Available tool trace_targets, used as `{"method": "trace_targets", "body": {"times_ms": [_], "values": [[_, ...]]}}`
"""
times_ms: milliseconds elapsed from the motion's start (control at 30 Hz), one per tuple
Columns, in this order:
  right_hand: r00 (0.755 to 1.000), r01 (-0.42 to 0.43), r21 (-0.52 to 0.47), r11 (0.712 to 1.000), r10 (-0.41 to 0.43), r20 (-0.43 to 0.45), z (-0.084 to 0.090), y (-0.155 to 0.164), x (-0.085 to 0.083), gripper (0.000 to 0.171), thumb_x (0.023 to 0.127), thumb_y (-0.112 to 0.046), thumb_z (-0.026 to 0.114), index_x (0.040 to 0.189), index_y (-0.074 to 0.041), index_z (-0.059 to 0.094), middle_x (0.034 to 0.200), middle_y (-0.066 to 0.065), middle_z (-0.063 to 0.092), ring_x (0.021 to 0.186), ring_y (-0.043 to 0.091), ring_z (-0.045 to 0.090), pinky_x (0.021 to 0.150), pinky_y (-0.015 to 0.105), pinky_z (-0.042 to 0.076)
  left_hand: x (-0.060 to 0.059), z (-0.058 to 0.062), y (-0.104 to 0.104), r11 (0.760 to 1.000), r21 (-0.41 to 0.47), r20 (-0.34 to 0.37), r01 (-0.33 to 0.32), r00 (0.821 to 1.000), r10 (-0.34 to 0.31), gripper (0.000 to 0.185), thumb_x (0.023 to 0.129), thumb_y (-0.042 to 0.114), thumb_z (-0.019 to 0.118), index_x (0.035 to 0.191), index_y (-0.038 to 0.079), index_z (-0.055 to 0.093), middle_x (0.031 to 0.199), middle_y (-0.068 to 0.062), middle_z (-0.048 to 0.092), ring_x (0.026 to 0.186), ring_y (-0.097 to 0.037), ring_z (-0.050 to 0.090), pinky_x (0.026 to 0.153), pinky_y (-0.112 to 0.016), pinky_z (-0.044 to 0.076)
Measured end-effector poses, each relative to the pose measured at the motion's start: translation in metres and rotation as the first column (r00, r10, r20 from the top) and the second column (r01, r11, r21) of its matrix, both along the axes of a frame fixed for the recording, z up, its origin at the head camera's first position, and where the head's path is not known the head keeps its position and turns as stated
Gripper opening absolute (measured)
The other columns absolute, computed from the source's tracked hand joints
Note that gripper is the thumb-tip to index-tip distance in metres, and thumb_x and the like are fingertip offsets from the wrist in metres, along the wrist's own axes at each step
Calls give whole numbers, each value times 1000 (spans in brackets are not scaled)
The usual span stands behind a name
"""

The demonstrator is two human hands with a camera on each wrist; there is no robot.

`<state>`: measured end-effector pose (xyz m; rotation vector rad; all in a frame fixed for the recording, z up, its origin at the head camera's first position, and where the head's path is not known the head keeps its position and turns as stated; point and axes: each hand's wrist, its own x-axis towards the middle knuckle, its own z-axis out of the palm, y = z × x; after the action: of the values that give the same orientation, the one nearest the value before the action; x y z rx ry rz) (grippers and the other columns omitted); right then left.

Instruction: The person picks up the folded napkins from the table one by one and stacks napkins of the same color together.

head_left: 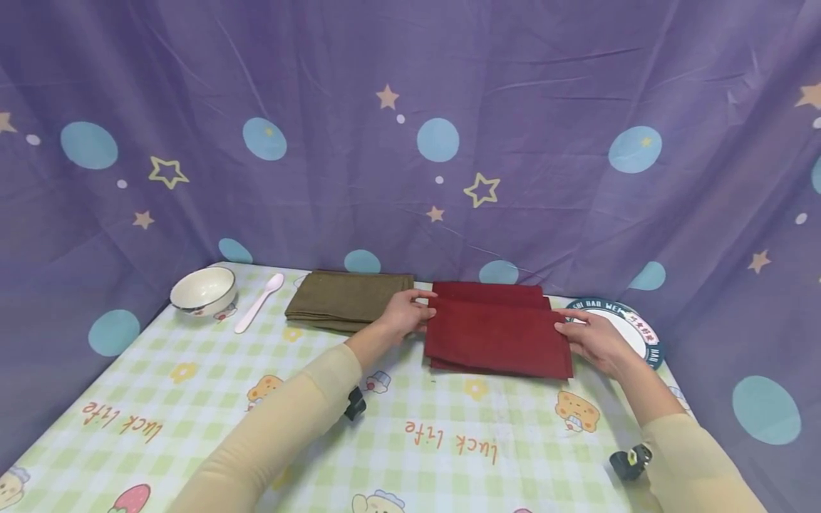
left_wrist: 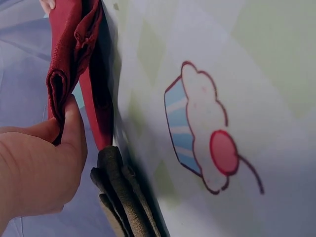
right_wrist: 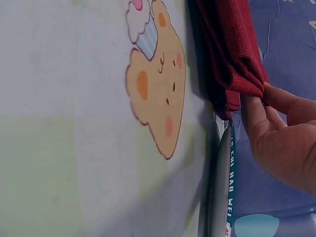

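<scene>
A folded dark red cloth (head_left: 497,338) hangs between both hands, lifted a little off the table. My left hand (head_left: 404,313) pinches its left edge between thumb and fingers; the left wrist view shows the fold of the red cloth (left_wrist: 61,74) in that grip. At the opposite edge my right hand (head_left: 593,338) pinches the cloth, also seen in the right wrist view, where the red cloth (right_wrist: 234,54) shows stacked layers. Behind it lies another folded red cloth (head_left: 487,290), partly covered. A folded olive-brown cloth (head_left: 349,296) lies just left of the left hand.
A white bowl (head_left: 204,288) and a pink spoon (head_left: 259,303) are at the back left. Under and behind the right hand sits a round plate with a dark teal rim (head_left: 653,356). A purple curtain (head_left: 410,85) hangs behind the checked tablecloth (head_left: 442,406).
</scene>
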<state>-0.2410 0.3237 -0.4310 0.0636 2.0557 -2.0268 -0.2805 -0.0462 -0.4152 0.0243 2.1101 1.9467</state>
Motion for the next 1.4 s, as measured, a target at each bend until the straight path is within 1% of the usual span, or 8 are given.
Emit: {"method": "trace_targets", "body": {"times_ms": [267, 500, 700, 900, 1100, 1267, 1300, 1400], "values": [[1000, -6, 85, 996, 7, -8, 3, -3, -12, 60, 102, -9, 61, 153, 8, 33, 105, -5, 67, 92, 8, 68, 82, 29, 58, -9, -2, -1, 1000, -12, -7, -16, 1000, 15, 41, 95, -6, 64, 136, 0, 61, 84, -4, 60, 71, -12, 61, 58, -25, 56], [1000, 3, 93, 996, -1, -22, 1, -4, -24, 56, 102, -5, 59, 150, 12, 34, 104, -3, 67, 91, 8, 68, 81, 29, 59, -17, -3, -1, 1000, 6, -6, -16, 1000, 16, 40, 95, -8, 64, 134, -1, 62, 82, -4, 60, 69, -11, 59, 56, -24, 55], [1000, 8, 131, 991, -5, -25, 3, -7, -32, 59, 101, -5, 60, 152, 9, 34, 106, -2, 67, 92, 7, 69, 83, 29, 58, -22, -4, -2, 1000, -20, -7, -21, 1000, 21, 40, 97, -5, 63, 136, 0, 61, 83, -4, 62, 72, -11, 60, 60, -27, 56], [1000, 21, 135, 991, -19, -15, 6, -11, -38, 57, 101, -2, 60, 152, 8, 35, 98, -3, 71, 88, 7, 70, 82, 29, 59, -28, -4, -2, 999, -20, -7, -35, 999, 35, 41, 96, -6, 63, 136, -1, 60, 83, -4, 61, 72, -10, 59, 62, -28, 57], [999, 43, 163, 986, -39, -26, 7, -13, -42, 54, 100, -1, 60, 149, 10, 39, 91, -4, 71, 84, 6, 70, 78, 28, 59, -32, -2, -1, 998, -16, -9, -59, 998, 59, 39, 94, -8, 64, 133, -2, 62, 82, -3, 59, 70, -9, 57, 56, -24, 54], [998, 50, 190, 981, -43, -38, 8, -15, -45, 53, 100, -1, 61, 148, 10, 41, 90, -4, 71, 82, 5, 69, 74, 26, 59, -37, -3, 0, 997, -11, 5, -76, 997, 76, 38, 94, -8, 64, 132, -1, 62, 86, -5, 59, 70, -11, 57, 54, -22, 53], [998, 55, 198, 979, -49, -36, 8, -15, -45, 52, 100, -2, 61, 147, 9, 43, 89, -4, 71, 81, 5, 69, 70, 25, 58, -38, -3, 0, 997, -11, 6, -79, 997, 79, 38, 95, -8, 64, 132, -2, 62, 87, -6, 60, 70, -11, 57, 53, -22, 52], [998, 57, 207, 977, -50, -42, 9, -16, -48, 52, 100, -2, 61, 147, 10, 43, 88, -5, 70, 80, 4, 68, 67, 24, 57, -41, -3, 0, 997, -18, -4, -78, 997, 78, 39, 95, -7, 63, 134, -3, 60, 90, -9, 62, 71, -12, 58, 53, -22, 52]]}}
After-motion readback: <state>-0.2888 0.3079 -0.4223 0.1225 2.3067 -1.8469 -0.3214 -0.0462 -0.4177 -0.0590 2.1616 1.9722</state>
